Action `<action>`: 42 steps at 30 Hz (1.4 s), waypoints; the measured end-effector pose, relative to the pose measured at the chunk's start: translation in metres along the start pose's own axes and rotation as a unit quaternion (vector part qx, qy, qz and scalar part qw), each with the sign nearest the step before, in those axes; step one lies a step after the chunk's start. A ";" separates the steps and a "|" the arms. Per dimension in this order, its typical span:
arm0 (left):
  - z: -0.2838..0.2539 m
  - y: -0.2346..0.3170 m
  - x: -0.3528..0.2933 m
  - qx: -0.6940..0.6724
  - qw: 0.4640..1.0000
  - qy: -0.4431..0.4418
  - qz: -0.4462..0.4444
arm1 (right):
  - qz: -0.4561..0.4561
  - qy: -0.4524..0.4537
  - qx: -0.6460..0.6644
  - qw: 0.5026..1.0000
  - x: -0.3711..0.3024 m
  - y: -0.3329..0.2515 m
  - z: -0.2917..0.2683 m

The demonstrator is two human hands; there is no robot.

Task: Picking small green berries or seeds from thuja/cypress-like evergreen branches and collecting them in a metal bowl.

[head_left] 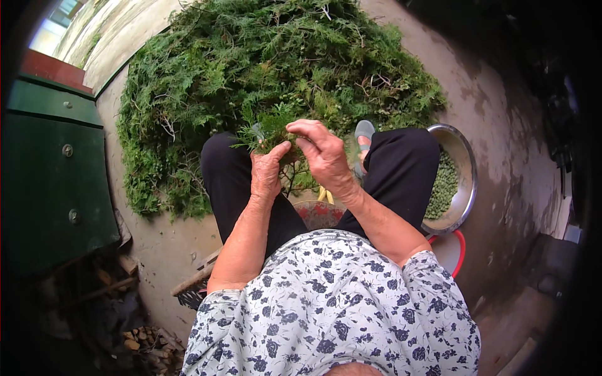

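Note:
Between my knees, my left hand grips a leafy green cypress sprig, its thumb pressed against the stems. My right hand is right beside it, thumb and fingers bent in a pinch at the sprig's right side. Whatever lies between those fingertips is too small to make out. Beyond both hands spreads a large heap of cut cypress branches. Right of my right knee, a wide metal bowl contains many small green cones.
A red-rimmed basin stands below the bowl. Yellow handles show between my legs, above a reddish worn surface. At left is a dark green door or cabinet, with chopped wood on the ground below it.

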State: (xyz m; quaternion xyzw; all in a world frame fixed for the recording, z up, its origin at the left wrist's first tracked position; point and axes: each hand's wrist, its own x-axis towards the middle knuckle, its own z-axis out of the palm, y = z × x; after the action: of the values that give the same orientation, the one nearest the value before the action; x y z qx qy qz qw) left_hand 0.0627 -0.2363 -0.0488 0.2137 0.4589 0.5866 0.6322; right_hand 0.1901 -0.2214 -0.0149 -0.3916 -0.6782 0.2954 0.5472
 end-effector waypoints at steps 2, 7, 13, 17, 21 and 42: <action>-0.005 -0.003 0.003 -0.004 0.999 0.021 -0.024 | 0.047 0.001 -0.074 0.996 -0.006 0.010 0.002; -0.009 -0.006 0.004 -0.020 0.994 0.047 -0.098 | 0.289 0.033 0.032 0.956 -0.022 0.024 -0.003; -0.007 -0.011 0.002 -0.016 0.995 0.020 -0.096 | 0.278 -0.044 0.022 0.959 -0.027 0.039 -0.007; -0.003 -0.018 0.001 -0.029 0.996 0.020 -0.079 | 0.284 -0.023 0.010 0.958 -0.029 0.039 -0.006; -0.001 -0.022 -0.002 -0.029 0.997 0.026 -0.065 | 0.275 0.033 -0.047 0.960 -0.029 0.035 -0.006; 0.006 -0.018 -0.010 0.063 0.998 -0.027 0.010 | 0.355 -0.072 0.081 0.929 -0.020 0.031 -0.014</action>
State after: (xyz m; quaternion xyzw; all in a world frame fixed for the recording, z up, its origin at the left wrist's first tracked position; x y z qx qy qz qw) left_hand 0.0785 -0.2479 -0.0567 0.2734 0.4757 0.5573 0.6232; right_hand 0.2124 -0.2228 -0.0482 -0.5388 -0.5062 0.5516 0.3862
